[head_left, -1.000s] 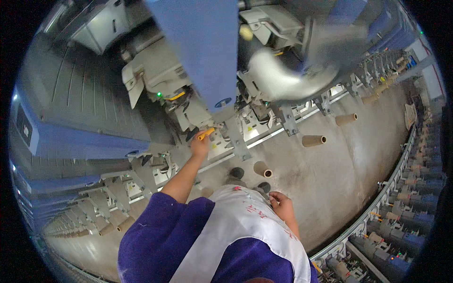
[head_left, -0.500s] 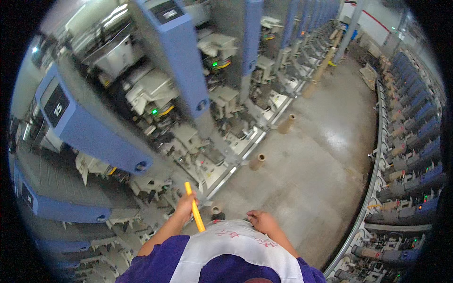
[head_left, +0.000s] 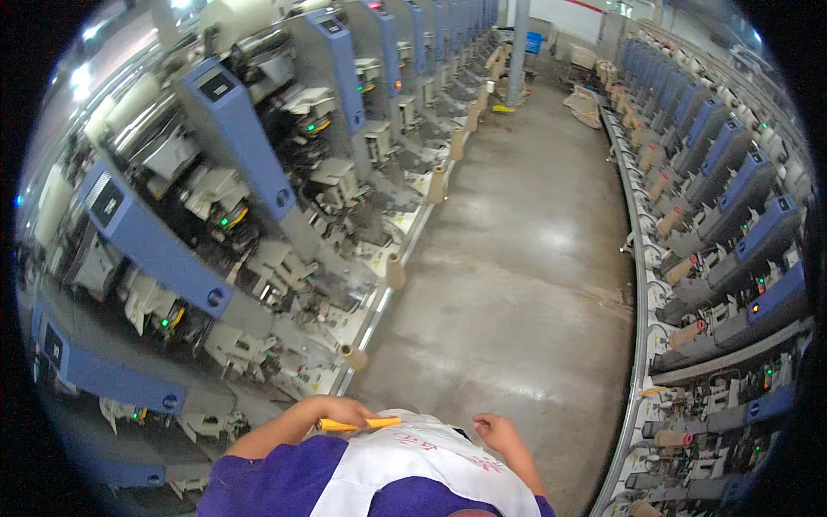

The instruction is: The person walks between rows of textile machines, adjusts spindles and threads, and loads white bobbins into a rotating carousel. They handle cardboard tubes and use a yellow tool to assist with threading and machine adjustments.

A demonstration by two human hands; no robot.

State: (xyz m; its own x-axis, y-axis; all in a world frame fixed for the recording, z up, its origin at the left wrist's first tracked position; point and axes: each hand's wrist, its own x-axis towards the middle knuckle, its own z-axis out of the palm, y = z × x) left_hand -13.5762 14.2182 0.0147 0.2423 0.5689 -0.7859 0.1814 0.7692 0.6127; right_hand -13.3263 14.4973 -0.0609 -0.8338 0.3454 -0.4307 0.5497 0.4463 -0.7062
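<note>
yellow stick (head_left: pixel 357 423) partly hidden in left hand (head_left: pixel 338 409).

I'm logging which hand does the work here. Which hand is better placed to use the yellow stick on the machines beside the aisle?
Probably the left hand: it already grips the yellow stick and is on the side nearest the blue machines. The right hand looks empty.

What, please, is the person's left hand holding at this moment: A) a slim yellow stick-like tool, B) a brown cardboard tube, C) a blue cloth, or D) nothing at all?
A: the left hand is closed around a slim yellow stick-like tool that lies across the white apron, while the right hand is empty.
</note>
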